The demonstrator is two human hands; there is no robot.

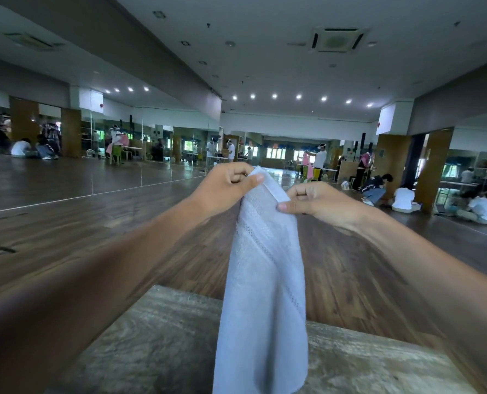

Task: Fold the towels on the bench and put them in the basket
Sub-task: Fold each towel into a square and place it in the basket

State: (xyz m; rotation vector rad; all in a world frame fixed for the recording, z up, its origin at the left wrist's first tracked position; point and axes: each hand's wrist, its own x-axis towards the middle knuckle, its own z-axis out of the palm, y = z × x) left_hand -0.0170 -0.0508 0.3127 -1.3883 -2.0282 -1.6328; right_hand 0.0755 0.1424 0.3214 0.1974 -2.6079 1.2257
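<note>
A white towel (265, 280) hangs in front of me, held up high by its top edge. My left hand (225, 186) pinches the top left corner between thumb and curled fingers. My right hand (313, 200) pinches the top edge a short way to the right, thumb on the cloth. The towel drops straight down over the grey wooden bench (157, 336) and runs out of the bottom of the view. No basket is in view.
Beyond the bench lies a dark wooden floor (94, 217). A mirrored wall (80, 143) runs along the left. Several people sit and stand far off on the right (404, 199) and at the back.
</note>
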